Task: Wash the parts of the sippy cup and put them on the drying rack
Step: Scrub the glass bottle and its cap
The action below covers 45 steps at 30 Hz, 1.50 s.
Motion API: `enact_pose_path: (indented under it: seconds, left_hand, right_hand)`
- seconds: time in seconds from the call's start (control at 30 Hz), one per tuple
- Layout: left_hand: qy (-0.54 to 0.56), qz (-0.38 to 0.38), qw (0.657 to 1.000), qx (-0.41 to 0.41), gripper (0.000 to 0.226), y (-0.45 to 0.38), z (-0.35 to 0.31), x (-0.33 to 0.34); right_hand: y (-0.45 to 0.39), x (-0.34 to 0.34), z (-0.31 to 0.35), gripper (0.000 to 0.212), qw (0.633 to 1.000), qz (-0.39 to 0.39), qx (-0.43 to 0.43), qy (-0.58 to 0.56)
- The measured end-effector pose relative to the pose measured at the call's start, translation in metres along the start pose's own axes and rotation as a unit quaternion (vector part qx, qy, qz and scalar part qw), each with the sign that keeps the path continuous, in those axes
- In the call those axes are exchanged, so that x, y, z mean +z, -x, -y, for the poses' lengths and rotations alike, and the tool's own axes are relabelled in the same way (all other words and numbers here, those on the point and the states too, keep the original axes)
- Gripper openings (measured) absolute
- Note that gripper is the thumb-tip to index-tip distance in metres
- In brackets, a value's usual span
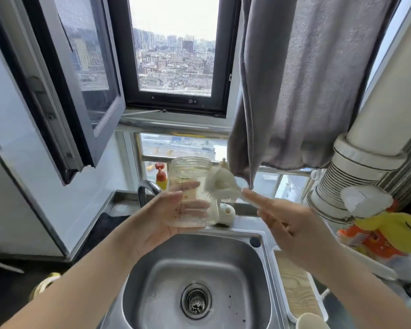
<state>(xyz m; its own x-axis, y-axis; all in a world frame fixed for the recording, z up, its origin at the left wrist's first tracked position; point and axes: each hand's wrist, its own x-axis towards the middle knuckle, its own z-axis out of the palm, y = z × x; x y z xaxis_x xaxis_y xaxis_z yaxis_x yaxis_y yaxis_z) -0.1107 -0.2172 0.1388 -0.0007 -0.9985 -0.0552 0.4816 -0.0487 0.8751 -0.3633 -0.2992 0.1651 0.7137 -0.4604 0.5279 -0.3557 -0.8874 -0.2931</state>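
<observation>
Forearms low over the steel sink (259, 269), and up at twelve o'clock the left hand (159, 214) has its fingers wrapped round the clear cup (191, 186), held upright above the basin. At two o'clock the right hand (292, 226) pinches the brush (220, 184) handle, bristles beside the rim. Best now, I'd say: steady the cup, feed bristles straight in, twist to the bottom.
</observation>
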Motion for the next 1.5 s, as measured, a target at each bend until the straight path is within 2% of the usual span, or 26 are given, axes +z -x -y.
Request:
enact_pose_path:
  seconds: [0.1,0.17,0.23,0.33,0.43,0.53,0.6,0.7,0.83,0.97,1.03,1.1,1.17,1.27,1.37,1.43,1.5]
  left_hand:
    - [0.016,0.004,1.000,0.007,0.108,-0.001,0.000,0.010]
    - [-0.009,0.006,1.000,0.022,0.095,-0.002,-0.005,0.010]
    - [-0.032,-0.012,0.999,0.020,0.095,0.000,-0.010,0.004]
    - [-0.011,-0.019,1.000,-0.003,0.101,0.002,-0.007,-0.004]
    - [-0.001,-0.013,1.000,-0.014,0.102,0.001,-0.004,0.003]
    - [-0.050,0.009,0.999,0.005,0.103,0.000,-0.009,0.015]
    - [-0.065,-0.002,0.998,0.013,0.099,0.002,-0.014,0.015]
    - [-0.026,-0.041,0.999,-0.008,0.093,0.006,-0.015,0.009]
    - [0.034,-0.055,0.998,0.004,0.105,0.001,-0.009,0.017]
    - [0.079,-0.015,0.997,0.019,0.087,0.006,-0.022,0.014]
    - [0.069,0.001,0.998,0.012,0.090,0.009,-0.024,0.008]
    - [0.022,0.010,1.000,0.004,0.102,0.011,-0.023,0.007]
    - [-0.005,-0.010,1.000,-0.011,0.111,0.012,-0.019,0.006]
    - [0.015,-0.019,1.000,-0.017,0.105,0.010,-0.011,0.011]
    - [0.016,-0.034,0.999,-0.021,0.107,0.007,-0.008,0.017]
    - [-0.013,-0.012,1.000,-0.014,0.096,0.008,-0.011,0.020]
    - [-0.043,-0.018,0.999,-0.011,0.089,0.011,-0.016,0.019]
  right_hand:
    - [-0.021,0.002,0.008,0.058,1.000,-0.023,-0.001,-0.017]
    - [-0.015,0.007,0.024,0.056,0.999,0.017,-0.034,-0.021]
    - [0.001,0.009,0.031,0.057,0.997,0.044,-0.069,-0.012]
    - [0.006,0.002,0.011,0.060,1.000,0.024,-0.014,-0.003]
    - [-0.016,-0.003,0.005,0.052,1.000,-0.010,0.026,-0.015]
    - [-0.022,0.001,0.024,0.052,1.000,0.014,-0.016,0.002]
    - [-0.003,0.002,0.026,0.057,0.998,0.047,-0.049,0.017]
    - [0.012,-0.003,0.011,0.067,0.999,0.042,-0.005,0.028]
    - [-0.008,-0.004,0.006,0.052,0.999,-0.015,0.026,-0.030]
    - [-0.005,-0.006,0.010,0.048,0.997,-0.033,0.024,-0.060]
    - [0.000,-0.004,0.009,0.048,0.997,-0.035,0.032,-0.067]
    - [0.003,0.000,0.006,0.048,0.996,-0.038,0.043,-0.068]
    - [0.004,0.001,0.005,0.043,0.996,-0.030,0.043,-0.077]
    - [0.001,0.001,0.010,0.038,0.992,-0.016,0.057,-0.109]
    - [-0.009,-0.001,0.020,0.048,0.995,-0.009,0.025,-0.092]
    - [-0.009,-0.002,0.027,0.061,1.000,0.015,-0.011,-0.026]
    - [0.000,-0.006,0.029,0.065,0.998,0.051,-0.024,0.026]
